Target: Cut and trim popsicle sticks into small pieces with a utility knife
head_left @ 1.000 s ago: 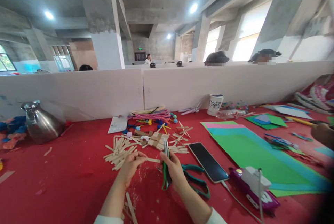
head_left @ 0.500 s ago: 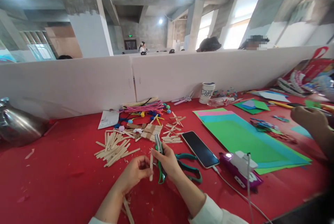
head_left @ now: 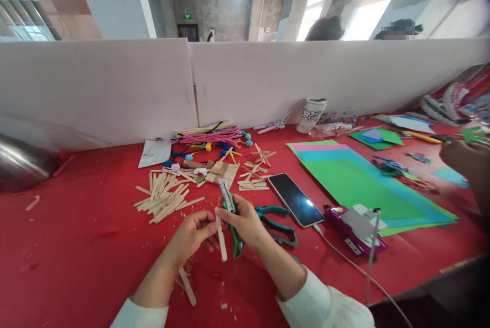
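Note:
Upright and slightly tilted, a wooden craft stick (head_left: 221, 242) stands between my two hands. My left hand (head_left: 193, 236) is closed, with thumb and fingers pinching the stick's left edge. In my right hand (head_left: 245, 220) is a green-handled utility knife (head_left: 226, 196), its metal end pointing up and away; the right thumb also presses on the stick's top end. Most of the knife's grip is hidden by the fingers. Another craft stick (head_left: 187, 287) lies below my left wrist, among small wood chips. Beside my right hand rest teal-handled pliers (head_left: 277, 222).
Loose craft sticks (head_left: 163, 198) lie beyond my left hand, with pipe cleaners (head_left: 214, 135) behind. A phone (head_left: 295, 200), a purple device (head_left: 354, 231) with a cable and coloured paper (head_left: 367, 180) lie right. A white partition (head_left: 95, 93) bounds the table. Another person's hand (head_left: 465, 157) is far right.
The view has tilted downward. The stick's lower end now leans to the right, and my left fingers sit higher along it. My right hand still holds the knife.

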Available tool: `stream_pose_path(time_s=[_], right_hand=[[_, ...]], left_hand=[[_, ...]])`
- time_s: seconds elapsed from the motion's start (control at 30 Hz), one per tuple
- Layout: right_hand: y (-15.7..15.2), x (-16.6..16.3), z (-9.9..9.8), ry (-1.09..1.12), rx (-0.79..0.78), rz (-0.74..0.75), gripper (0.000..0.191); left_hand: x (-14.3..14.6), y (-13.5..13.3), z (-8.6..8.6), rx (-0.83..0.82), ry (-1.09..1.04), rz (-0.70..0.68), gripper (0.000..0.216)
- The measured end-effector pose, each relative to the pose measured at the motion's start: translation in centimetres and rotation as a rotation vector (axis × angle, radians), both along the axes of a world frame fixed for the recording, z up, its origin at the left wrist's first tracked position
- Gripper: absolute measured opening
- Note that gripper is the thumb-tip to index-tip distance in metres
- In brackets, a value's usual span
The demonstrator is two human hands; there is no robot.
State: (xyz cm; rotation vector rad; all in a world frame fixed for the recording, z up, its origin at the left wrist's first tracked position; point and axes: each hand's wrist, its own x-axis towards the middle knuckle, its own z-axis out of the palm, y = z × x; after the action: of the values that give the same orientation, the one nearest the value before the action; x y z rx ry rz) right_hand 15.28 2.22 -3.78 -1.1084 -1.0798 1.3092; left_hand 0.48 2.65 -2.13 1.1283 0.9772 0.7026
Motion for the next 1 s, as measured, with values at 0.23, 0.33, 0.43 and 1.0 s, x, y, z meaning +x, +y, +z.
stream_pose_path(time_s=[0.23, 0.33, 0.43, 1.0], right_hand=[[-0.4, 0.1, 0.6, -0.045, -0.002, 0.026, 0.036], [-0.8, -0.1, 1.1, -0.081, -0.025, 0.089, 0.032], [-1.1, -0.3, 1.4, -0.098, -0.031, 0.111, 0.028], [-0.8, 0.8, 3.8, -0.512, 0.270, 0.071, 0.040]], left_hand=[[0.1, 0.2, 0.2, 0.078, -0.010, 0.198, 0.037], [-0.3, 0.6, 0.0, 0.145, -0.015, 0.345, 0.034], [-0.3, 0.6, 0.0, 0.188, -0.005, 0.403, 0.033], [-0.2, 0.2, -0.6, 0.299, 0.095, 0.469, 0.028]])
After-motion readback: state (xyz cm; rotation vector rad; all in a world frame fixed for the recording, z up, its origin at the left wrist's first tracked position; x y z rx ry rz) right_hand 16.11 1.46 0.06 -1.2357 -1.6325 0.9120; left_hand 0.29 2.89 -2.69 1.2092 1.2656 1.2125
